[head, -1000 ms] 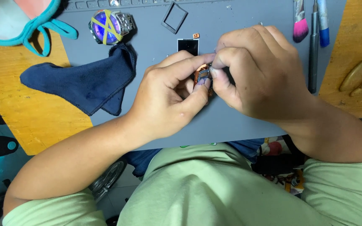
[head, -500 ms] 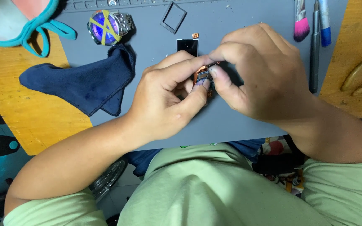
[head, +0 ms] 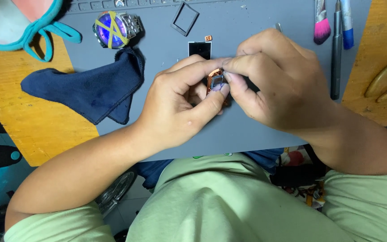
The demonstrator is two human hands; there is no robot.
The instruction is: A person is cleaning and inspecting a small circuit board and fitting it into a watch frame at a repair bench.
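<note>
Left hand (head: 175, 112) pinches copper watch case (head: 216, 82); right hand (head: 274, 80) fingertips closed on it at 3 o'clock. I'd judge slip risk: thin grip.

One watch (head: 115, 29), one cloth (head: 90, 89), two frames (head: 185, 18) – plus one brush (head: 321, 22), two pens (head: 335, 49) and one copper case (head: 216, 81).

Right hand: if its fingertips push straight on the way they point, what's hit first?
The right hand points leftward; it already touches the small copper-coloured rectangular watch case, with the left hand's thumb right behind. Depth unclear.
</note>
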